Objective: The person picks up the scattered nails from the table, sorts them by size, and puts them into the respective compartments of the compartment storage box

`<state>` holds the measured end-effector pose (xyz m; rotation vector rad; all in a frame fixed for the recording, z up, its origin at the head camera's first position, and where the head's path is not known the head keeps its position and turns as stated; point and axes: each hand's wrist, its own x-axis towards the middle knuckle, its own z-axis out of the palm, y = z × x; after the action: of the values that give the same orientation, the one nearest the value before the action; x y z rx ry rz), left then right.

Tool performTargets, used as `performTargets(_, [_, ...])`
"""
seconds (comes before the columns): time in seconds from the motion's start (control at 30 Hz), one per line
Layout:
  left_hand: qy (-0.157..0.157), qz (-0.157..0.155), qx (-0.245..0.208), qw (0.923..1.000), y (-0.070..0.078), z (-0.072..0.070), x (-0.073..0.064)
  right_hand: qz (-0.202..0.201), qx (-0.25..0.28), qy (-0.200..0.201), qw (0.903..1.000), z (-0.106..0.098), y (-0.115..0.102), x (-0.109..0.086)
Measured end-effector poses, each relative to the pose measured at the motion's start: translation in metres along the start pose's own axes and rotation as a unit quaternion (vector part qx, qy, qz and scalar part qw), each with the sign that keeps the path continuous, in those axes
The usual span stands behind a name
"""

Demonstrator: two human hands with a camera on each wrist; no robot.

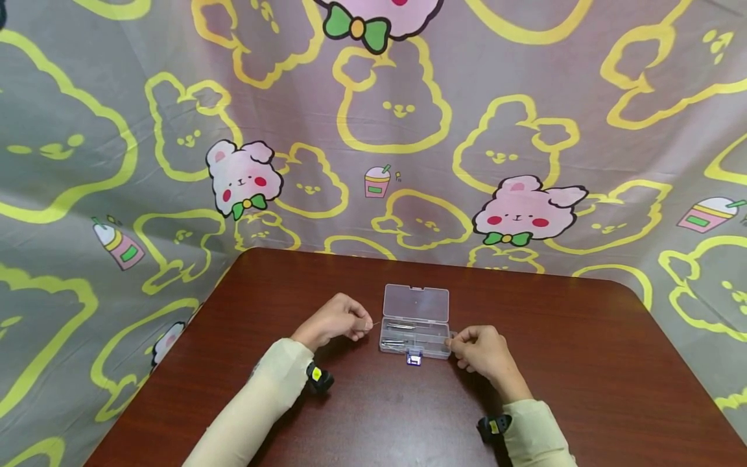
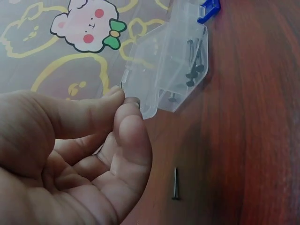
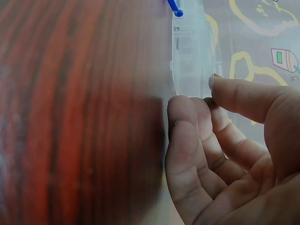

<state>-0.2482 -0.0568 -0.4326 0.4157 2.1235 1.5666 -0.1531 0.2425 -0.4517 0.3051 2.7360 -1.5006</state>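
Observation:
A clear plastic box [image 1: 415, 353] stands on the table with its lid [image 1: 416, 303] raised at the back and a blue latch [image 1: 414, 357] at the front. Several dark nails [image 2: 198, 58] lie inside, toward its left end. My left hand [image 1: 338, 319] is just left of the box, pinching a thin nail [image 1: 376, 323] between thumb and fingertips; the fingers hide most of it. At the box's right end, my right hand [image 1: 483, 353] grips the wall between thumb and curled fingers. A loose nail [image 2: 176, 183] lies on the table below the left hand.
The brown wooden table [image 1: 583, 370] runs under both forearms. Behind it and along the left hangs a grey cloth [image 1: 403, 220] with yellow outlines and cartoon animals. A black strap device sits on each wrist.

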Motion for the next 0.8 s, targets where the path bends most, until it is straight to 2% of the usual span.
performTargets(0.13, [-0.007,0.005,-0.021,0.9997,0.004,0.003,0.001,0.002,-0.002,0.0,1.0,0.0,0.0,0.0])
performTargets(0.3, [-0.01,-0.003,-0.041,0.9991,0.008,0.007,0.002,0.002,-0.005,-0.001,1.0,0.0,-0.001,0.0])
performTargets(0.4, [-0.006,-0.008,-0.039,0.9992,0.009,0.009,0.002,0.001,-0.005,-0.003,1.0,0.0,-0.001,0.0])
performTargets(0.63, [0.002,0.003,-0.016,0.9999,0.015,0.017,0.006,0.0,-0.002,-0.002,1.0,-0.001,-0.001,0.0])
performTargets(0.8, [-0.002,-0.004,-0.023,0.9997,0.019,0.026,0.009,0.0,-0.002,-0.002,1.0,0.0,-0.001,0.0])
